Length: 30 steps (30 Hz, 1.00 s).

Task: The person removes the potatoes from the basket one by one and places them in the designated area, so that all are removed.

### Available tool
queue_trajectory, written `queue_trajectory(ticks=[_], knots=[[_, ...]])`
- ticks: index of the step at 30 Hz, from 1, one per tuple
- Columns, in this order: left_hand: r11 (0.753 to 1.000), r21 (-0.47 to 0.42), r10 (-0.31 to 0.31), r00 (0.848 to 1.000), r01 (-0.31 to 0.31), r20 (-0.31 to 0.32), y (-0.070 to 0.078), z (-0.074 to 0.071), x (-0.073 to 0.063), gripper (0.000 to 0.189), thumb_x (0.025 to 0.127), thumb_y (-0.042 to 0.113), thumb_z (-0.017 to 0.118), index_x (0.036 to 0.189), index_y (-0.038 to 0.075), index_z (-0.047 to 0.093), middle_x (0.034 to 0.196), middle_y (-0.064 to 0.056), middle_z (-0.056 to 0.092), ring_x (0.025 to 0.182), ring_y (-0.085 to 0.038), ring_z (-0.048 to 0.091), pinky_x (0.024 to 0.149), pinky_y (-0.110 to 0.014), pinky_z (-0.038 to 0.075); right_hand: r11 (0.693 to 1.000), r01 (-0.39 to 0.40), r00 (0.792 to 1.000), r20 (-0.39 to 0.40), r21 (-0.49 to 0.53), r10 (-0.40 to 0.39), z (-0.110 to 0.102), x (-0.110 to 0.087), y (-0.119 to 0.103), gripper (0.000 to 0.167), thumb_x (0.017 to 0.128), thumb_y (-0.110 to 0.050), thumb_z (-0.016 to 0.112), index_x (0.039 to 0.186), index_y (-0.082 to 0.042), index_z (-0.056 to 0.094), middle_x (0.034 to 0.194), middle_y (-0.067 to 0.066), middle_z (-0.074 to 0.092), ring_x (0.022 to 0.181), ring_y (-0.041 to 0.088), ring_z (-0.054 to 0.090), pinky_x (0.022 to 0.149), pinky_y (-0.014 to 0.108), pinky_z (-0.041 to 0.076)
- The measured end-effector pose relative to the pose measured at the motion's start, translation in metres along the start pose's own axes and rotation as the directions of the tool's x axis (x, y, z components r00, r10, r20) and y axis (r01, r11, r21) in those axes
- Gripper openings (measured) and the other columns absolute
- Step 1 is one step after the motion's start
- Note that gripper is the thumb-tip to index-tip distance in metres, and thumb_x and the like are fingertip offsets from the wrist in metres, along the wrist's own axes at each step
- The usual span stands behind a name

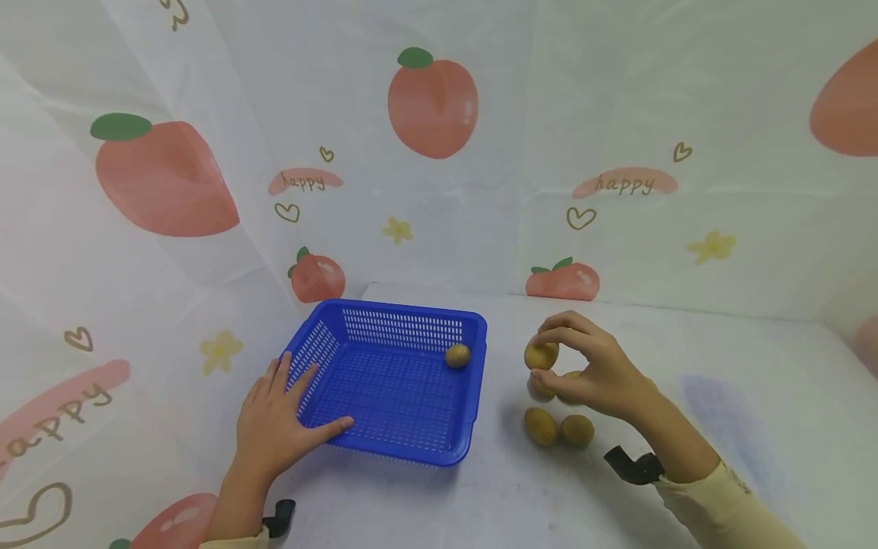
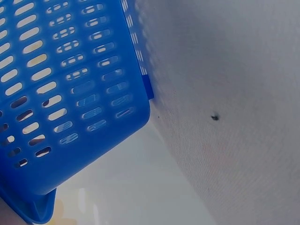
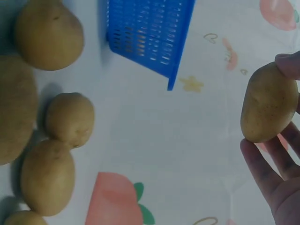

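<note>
A potato is pinched between the thumb and fingers of my right hand, to the right of the blue basket. The right wrist view shows the same held potato raised off the table, with the thumb on one end. Below that hand are several more potatoes, partly hidden by it. My left hand rests on the basket's near left corner, fingers spread over the left rim and thumb along the front rim. One potato lies inside the basket at its right side.
The table is covered in white cloth. Behind it and at the left hangs a white sheet printed with peaches, hearts and flowers. Slotted basket walls fill the upper left of the left wrist view.
</note>
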<state>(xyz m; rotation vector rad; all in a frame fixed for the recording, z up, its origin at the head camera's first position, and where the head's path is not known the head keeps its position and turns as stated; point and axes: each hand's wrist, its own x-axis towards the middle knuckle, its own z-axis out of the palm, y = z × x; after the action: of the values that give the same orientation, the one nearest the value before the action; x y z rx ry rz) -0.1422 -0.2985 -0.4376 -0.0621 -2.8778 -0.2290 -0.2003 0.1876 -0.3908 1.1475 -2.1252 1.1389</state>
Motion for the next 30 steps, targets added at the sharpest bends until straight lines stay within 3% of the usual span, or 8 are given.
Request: queue_trajectory(ticks=[7, 13, 24, 30], knots=[[1.0, 0.0, -0.005, 1.0, 0.005, 0.005, 0.002, -0.002, 0.0, 0.119, 0.073, 0.089, 0.069, 0.16, 0.012, 0.048, 0.172, -0.03, 0.025, 0.158, -0.053, 0.024, 0.126, -0.073, 0.023, 0.999, -0.015, 0.999, -0.031, -0.04, 0.014, -0.007, -0.02, -0.001, 0.043, 0.069, 0.004, 0.092, 0.107, -0.012, 0.076, 0.11, 0.002, 0.068, 0.103, 0.01, 0.063, 0.096, 0.011, 0.05], [1.0, -0.007, 0.01, 1.0, -0.01, -0.017, 0.0, 0.0, -0.001, 0.117, 0.073, 0.088, 0.07, 0.159, 0.01, 0.05, 0.172, -0.031, 0.026, 0.158, -0.053, 0.025, 0.126, -0.073, 0.024, 0.995, -0.082, 0.996, -0.022, -0.051, 0.081, -0.014, -0.038, -0.001, 0.046, 0.069, 0.004, 0.095, 0.107, -0.016, 0.076, 0.111, -0.002, 0.067, 0.105, 0.007, 0.062, 0.097, 0.01, 0.048], [1.0, 0.006, 0.015, 1.0, -0.015, -0.005, 0.003, -0.004, 0.002, 0.116, 0.074, 0.088, 0.07, 0.159, 0.012, 0.049, 0.171, -0.031, 0.027, 0.158, -0.054, 0.024, 0.125, -0.074, 0.025, 0.996, -0.041, 0.996, -0.087, -0.085, 0.034, -0.023, -0.057, 0.001, 0.056, 0.06, 0.007, 0.095, 0.107, -0.017, 0.077, 0.111, -0.002, 0.068, 0.104, 0.006, 0.063, 0.098, 0.008, 0.048], [1.0, 0.004, 0.027, 0.999, -0.027, -0.018, 0.002, -0.003, -0.002, 0.115, 0.073, 0.086, 0.072, 0.158, 0.011, 0.051, 0.17, -0.032, 0.03, 0.156, -0.055, 0.027, 0.123, -0.074, 0.027, 0.99, -0.102, 0.995, -0.011, -0.097, 0.101, -0.034, -0.06, -0.003, 0.053, 0.065, 0.004, 0.096, 0.106, -0.022, 0.074, 0.112, -0.007, 0.067, 0.103, 0.002, 0.062, 0.095, 0.008, 0.048]])
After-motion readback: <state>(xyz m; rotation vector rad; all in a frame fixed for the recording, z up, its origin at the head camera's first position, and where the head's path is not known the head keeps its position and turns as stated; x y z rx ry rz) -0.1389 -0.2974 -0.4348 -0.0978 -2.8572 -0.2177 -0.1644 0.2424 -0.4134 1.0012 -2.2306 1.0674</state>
